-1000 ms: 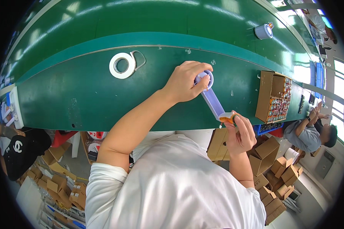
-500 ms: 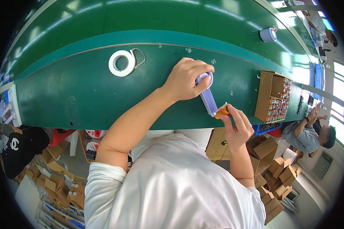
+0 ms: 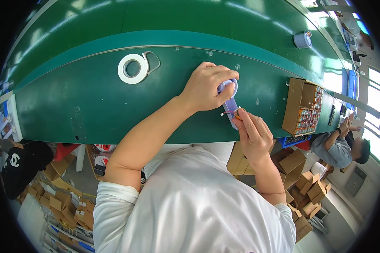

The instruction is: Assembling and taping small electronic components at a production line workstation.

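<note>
My left hand [image 3: 207, 87] is closed around the round end of a lavender plastic housing [image 3: 230, 105]. Its long, trough-like handle slants down toward me, just over the green bench. Between thumb and fingers, my right hand [image 3: 256, 135] pinches a small orange battery [image 3: 240, 114] above the handle. Thin red and dark wires reach left from it to a little white plug [image 3: 222, 114]. My fingertips cover much of the battery, and I cannot tell whether it touches the housing.
A roll of white tape [image 3: 133, 68] lies at left on the bench [image 3: 177, 126]. At right stands a cardboard box [image 3: 294, 105] with several orange-wrapped cylinders. Farther back is a lavender cup-shaped part [image 3: 302, 40]. A person in grey [image 3: 333, 149] sits at the right, another in black at the left.
My right hand has moved up and left with the battery, over the housing's handle. The wires and white plug now show. My left hand keeps its hold almost unmoved.
</note>
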The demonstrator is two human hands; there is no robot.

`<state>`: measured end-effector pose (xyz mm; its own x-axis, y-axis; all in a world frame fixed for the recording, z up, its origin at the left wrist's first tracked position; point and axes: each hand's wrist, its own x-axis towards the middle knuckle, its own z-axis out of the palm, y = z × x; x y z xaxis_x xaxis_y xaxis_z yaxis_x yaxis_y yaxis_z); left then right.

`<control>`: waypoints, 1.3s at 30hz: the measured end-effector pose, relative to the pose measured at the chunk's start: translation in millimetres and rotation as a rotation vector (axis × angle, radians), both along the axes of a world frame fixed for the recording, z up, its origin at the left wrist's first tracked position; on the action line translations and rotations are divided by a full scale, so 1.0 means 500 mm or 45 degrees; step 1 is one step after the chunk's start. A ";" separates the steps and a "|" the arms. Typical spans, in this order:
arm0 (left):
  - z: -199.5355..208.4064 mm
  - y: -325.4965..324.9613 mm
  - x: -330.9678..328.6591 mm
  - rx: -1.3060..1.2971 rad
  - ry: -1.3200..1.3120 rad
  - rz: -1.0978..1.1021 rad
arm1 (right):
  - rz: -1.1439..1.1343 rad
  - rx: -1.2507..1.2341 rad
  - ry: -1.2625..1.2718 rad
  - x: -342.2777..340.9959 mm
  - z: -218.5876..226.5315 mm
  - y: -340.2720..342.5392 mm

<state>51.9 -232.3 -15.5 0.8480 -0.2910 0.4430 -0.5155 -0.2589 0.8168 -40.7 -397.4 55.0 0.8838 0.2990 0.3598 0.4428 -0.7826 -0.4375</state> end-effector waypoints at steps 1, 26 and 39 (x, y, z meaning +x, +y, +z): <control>-0.002 0.000 0.000 -0.015 -0.014 0.003 | 0.001 -0.034 -0.016 -0.003 0.003 0.001; -0.001 -0.012 -0.004 0.039 -0.076 -0.043 | -0.530 0.278 0.773 -0.016 -0.027 0.015; 0.011 0.019 0.033 0.438 -0.179 0.672 | -0.825 0.623 0.087 0.004 -0.118 -0.118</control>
